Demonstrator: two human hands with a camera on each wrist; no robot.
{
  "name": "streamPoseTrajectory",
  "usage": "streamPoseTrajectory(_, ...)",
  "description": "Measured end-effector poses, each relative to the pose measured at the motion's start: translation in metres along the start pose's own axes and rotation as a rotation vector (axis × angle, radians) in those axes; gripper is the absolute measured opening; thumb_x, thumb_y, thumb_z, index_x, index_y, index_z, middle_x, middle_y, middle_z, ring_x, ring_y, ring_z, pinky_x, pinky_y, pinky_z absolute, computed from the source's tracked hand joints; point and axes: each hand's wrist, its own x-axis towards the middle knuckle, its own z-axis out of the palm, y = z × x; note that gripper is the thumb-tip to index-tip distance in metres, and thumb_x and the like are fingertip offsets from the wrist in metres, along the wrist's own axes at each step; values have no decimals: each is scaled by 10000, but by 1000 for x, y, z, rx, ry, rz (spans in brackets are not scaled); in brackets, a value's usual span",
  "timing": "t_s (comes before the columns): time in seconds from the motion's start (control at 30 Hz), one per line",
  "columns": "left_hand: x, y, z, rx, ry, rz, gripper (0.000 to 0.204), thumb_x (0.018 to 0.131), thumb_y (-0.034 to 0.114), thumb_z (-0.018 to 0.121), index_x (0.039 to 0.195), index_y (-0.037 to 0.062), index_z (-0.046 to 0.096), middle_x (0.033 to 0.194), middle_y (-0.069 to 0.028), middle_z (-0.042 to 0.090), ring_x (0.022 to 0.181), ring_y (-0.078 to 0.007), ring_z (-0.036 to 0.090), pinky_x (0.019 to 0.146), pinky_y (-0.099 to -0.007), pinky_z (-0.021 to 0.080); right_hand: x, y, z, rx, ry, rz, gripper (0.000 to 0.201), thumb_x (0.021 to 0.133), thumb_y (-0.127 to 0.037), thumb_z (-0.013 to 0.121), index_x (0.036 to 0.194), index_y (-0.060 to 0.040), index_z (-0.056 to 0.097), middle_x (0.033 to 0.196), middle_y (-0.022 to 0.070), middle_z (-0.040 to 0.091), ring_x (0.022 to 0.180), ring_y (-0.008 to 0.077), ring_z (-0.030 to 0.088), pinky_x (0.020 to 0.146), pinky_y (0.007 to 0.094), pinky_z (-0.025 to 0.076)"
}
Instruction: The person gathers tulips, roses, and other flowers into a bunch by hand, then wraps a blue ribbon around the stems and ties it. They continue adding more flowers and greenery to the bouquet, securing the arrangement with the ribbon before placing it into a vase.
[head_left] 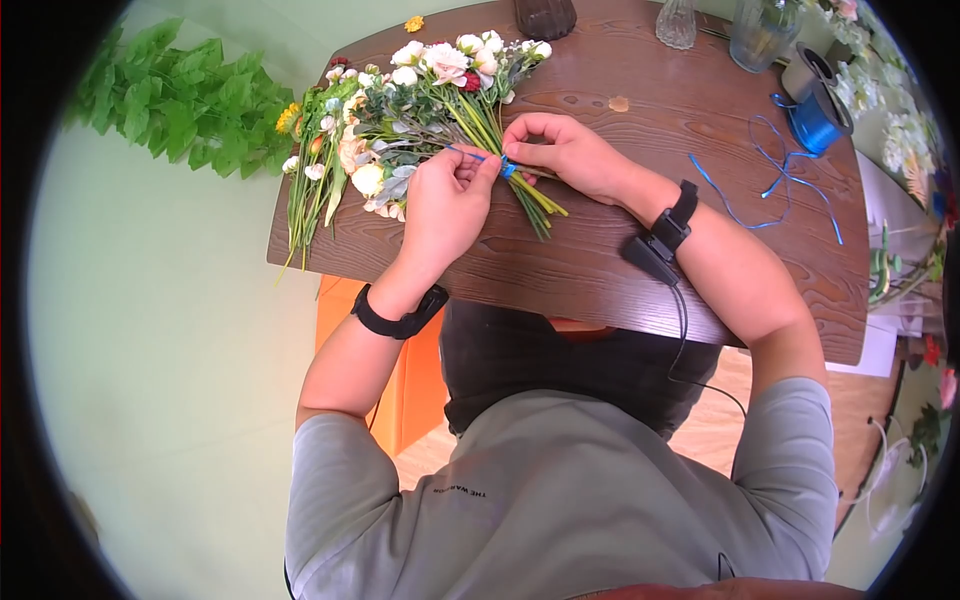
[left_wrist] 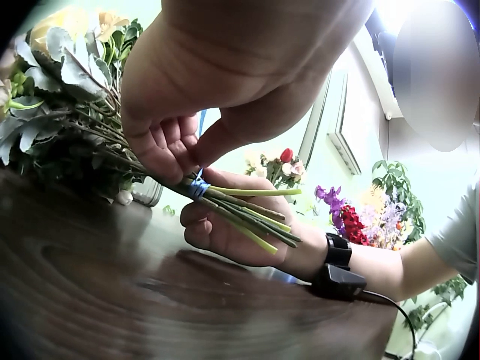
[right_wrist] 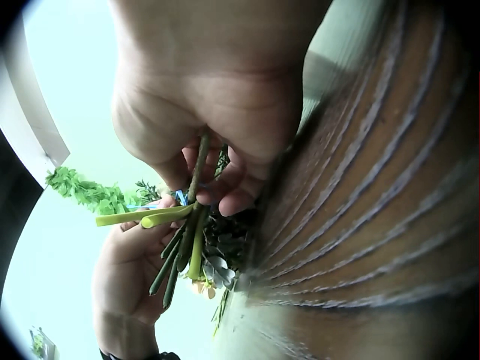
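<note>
A bouquet of pale roses and greenery point(head_left: 445, 65) lies on the table, its green stems point(head_left: 540, 205) pointing toward the person. Blue ribbon point(left_wrist: 199, 187) is wound round the stems in a narrow band. My left hand point(head_left: 447, 205) pinches a thin ribbon end between thumb and fingers, just left of the band. On the other side, my right hand point(head_left: 575, 160) curls its thumb and fingers round the stems, right at the band. In the right wrist view, the cut stem ends point(right_wrist: 169, 274) stick out below the right hand's fingers.
More loose flowers point(head_left: 310, 190) lie at the table's left edge. A blue ribbon spool point(head_left: 815, 118) stands at the right, with a loose ribbon length point(head_left: 765, 190) near it. Glass vases point(head_left: 677, 25) line the back. A cable point(head_left: 683, 325) hangs from the right wrist camera.
</note>
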Motion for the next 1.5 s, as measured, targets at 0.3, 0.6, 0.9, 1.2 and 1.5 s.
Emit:
streamPoseTrajectory(0.3, -2, -1, -1, -18, -27, 34, 147, 972, 107, 747, 982, -39, 732, 830, -28, 717, 745, -56, 624, 686, -234, 518, 0, 0, 0, 20, 5, -6, 96, 1046, -146, 645, 1052, -51, 653, 965, -4, 655, 833, 79, 625, 765, 245, 546)
streamPoseTrajectory(0.6, -2, 1, -10, 18, -136, 284, 222, 909, -31, 669, 1111, -7, 758, 1000, -48, 655, 879, -104, 617, 737, -227, 480, 0, -1, 0, 35, 26, -19, 91, 1043, -131, 647, 1040, -41, 657, 982, 6, 655, 841, 89, 630, 772, 252, 550)
streamPoseTrajectory(0.9, 2, 2, -9, -13, -126, 134, 166, 926, 28, 722, 1078, -6, 779, 965, -38, 671, 813, -89, 613, 714, -228, 484, 0, -3, 3, -32, 79, -44, 79, 1036, -111, 649, 1039, -32, 660, 973, 2, 655, 835, 75, 615, 764, 238, 534)
streamPoseTrajectory(1.2, 5, -1, 0, -1, 16, 126, 142, 902, 102, 813, 995, -1, 783, 873, -16, 662, 738, -59, 592, 672, -227, 492, -1, -4, 1, 30, 14, -39, 76, 1040, -111, 641, 1035, -37, 657, 953, -8, 650, 822, 72, 597, 741, 239, 512)
streamPoseTrajectory(1.5, 4, 7, 0, 108, 54, 254, 171, 894, 108, 821, 995, -21, 775, 791, -21, 634, 696, -83, 588, 642, -249, 496, -3, -7, 4, -7, 34, -60, 77, 1044, -124, 643, 1045, -48, 651, 957, -21, 645, 835, 60, 596, 742, 234, 510)
